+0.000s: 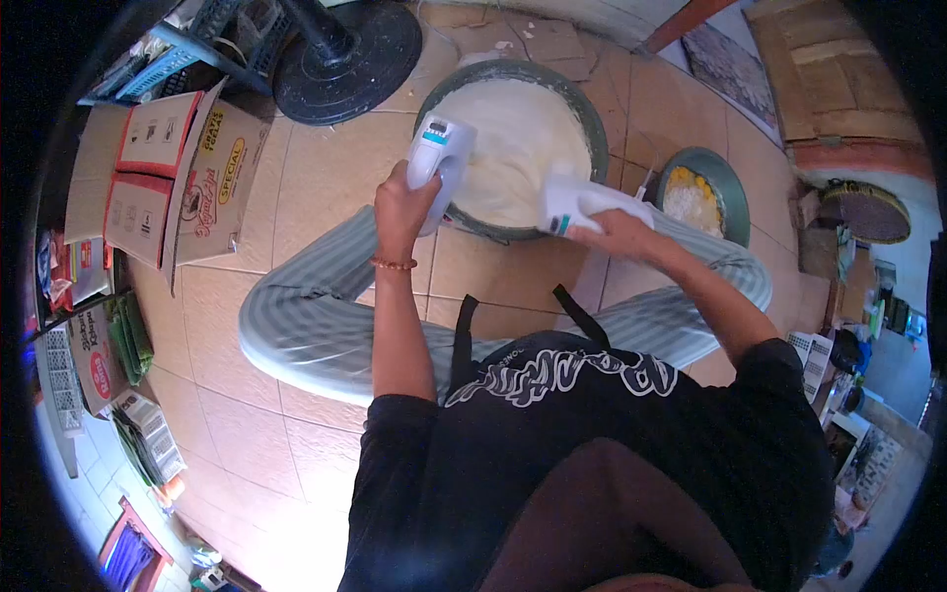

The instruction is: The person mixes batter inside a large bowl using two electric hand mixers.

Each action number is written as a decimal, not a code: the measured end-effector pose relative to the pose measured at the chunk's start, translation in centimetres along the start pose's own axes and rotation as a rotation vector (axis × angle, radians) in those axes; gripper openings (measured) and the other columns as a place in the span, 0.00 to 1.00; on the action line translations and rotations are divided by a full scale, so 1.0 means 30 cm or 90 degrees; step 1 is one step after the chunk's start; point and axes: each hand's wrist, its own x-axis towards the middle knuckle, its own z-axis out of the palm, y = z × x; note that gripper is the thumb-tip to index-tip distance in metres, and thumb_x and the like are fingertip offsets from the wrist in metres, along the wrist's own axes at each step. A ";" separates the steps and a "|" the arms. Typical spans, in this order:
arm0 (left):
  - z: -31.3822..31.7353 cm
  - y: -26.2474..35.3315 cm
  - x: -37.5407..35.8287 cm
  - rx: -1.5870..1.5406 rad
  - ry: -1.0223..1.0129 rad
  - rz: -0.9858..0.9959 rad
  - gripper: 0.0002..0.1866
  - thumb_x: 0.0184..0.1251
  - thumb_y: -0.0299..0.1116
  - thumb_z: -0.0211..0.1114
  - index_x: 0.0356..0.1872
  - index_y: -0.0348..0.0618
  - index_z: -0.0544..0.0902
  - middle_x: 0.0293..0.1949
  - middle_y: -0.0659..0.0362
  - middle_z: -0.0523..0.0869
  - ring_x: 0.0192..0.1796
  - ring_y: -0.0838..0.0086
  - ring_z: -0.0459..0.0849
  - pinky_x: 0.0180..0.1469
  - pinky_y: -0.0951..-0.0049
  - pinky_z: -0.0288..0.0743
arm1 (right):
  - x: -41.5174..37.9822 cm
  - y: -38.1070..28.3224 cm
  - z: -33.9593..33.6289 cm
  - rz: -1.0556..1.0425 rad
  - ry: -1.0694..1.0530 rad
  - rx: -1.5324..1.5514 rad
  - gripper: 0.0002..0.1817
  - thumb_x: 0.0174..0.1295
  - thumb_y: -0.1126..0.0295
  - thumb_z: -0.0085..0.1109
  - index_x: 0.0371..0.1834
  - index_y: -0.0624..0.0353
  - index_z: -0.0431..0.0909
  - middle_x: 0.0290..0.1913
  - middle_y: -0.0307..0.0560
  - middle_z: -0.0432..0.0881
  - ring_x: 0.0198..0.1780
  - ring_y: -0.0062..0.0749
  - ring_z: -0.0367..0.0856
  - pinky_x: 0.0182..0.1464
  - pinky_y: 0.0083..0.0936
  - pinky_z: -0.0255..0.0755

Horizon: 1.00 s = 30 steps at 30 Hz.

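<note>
On the tiled floor before me stands a large green basin [599,133] filled with pale cream batter [518,118]. My left hand [406,202] is wrapped round the handle of a white hand mixer [434,158], held over the basin's left side. Round the handle of a second white hand mixer [577,197], at the basin's right front, my right hand [626,235] is closed; this one is blurred by motion. The beaters of both mixers are hidden or too blurred to make out.
A smaller green bowl [732,192] with yellow and white contents stands right of the basin. To the left is an open cardboard box [212,187]. A round black stand base [365,74] sits at the back left, beside a blue crate [187,59].
</note>
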 end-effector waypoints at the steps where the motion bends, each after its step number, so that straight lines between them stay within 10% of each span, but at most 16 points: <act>1: 0.001 -0.005 -0.001 -0.010 0.000 0.012 0.18 0.47 0.42 0.68 0.29 0.36 0.77 0.25 0.40 0.81 0.30 0.48 0.82 0.31 0.56 0.75 | -0.014 -0.033 0.022 0.010 -0.021 -0.012 0.42 0.58 0.35 0.42 0.58 0.68 0.67 0.51 0.66 0.75 0.55 0.55 0.72 0.59 0.38 0.63; 4: 0.006 0.001 -0.001 0.003 0.001 0.027 0.18 0.47 0.42 0.68 0.30 0.36 0.77 0.25 0.40 0.81 0.31 0.48 0.82 0.31 0.56 0.75 | -0.003 -0.075 0.121 -0.128 0.097 0.045 0.36 0.60 0.37 0.43 0.38 0.68 0.77 0.28 0.57 0.79 0.33 0.39 0.79 0.39 0.35 0.71; 8: 0.006 0.005 0.001 -0.005 -0.015 0.001 0.18 0.47 0.41 0.68 0.30 0.35 0.77 0.26 0.40 0.81 0.32 0.47 0.82 0.33 0.56 0.76 | -0.010 -0.230 0.083 0.022 -0.115 0.220 0.41 0.61 0.39 0.43 0.58 0.72 0.63 0.29 0.57 0.79 0.30 0.39 0.80 0.33 0.32 0.74; 12: 0.014 0.004 0.008 -0.003 -0.025 0.006 0.19 0.46 0.42 0.68 0.31 0.35 0.77 0.28 0.40 0.82 0.33 0.48 0.82 0.34 0.57 0.76 | 0.087 -0.235 0.150 -0.070 0.030 0.446 0.33 0.61 0.42 0.46 0.45 0.69 0.71 0.20 0.47 0.76 0.19 0.30 0.75 0.20 0.27 0.69; 15: 0.007 0.022 0.003 0.032 -0.023 0.000 0.19 0.46 0.42 0.67 0.32 0.35 0.78 0.29 0.39 0.82 0.34 0.48 0.83 0.35 0.57 0.76 | 0.110 -0.247 0.130 0.108 -0.002 0.822 0.25 0.63 0.45 0.46 0.33 0.60 0.71 0.15 0.37 0.66 0.10 0.18 0.60 0.11 0.20 0.55; 20: -0.007 0.027 0.002 0.069 -0.052 -0.003 0.20 0.44 0.41 0.66 0.36 0.36 0.79 0.30 0.40 0.82 0.34 0.49 0.83 0.37 0.57 0.76 | 0.167 -0.106 0.096 -0.002 0.034 1.177 0.12 0.57 0.59 0.59 0.32 0.55 0.71 0.17 0.30 0.62 0.14 0.12 0.60 0.15 0.12 0.56; 30: -0.036 0.078 -0.045 0.120 -0.319 0.088 0.18 0.40 0.37 0.63 0.37 0.41 0.81 0.30 0.43 0.83 0.36 0.51 0.82 0.39 0.59 0.76 | 0.210 0.077 -0.146 -0.032 0.253 1.057 0.11 0.57 0.61 0.60 0.30 0.53 0.70 0.18 0.29 0.66 0.13 0.11 0.60 0.14 0.10 0.58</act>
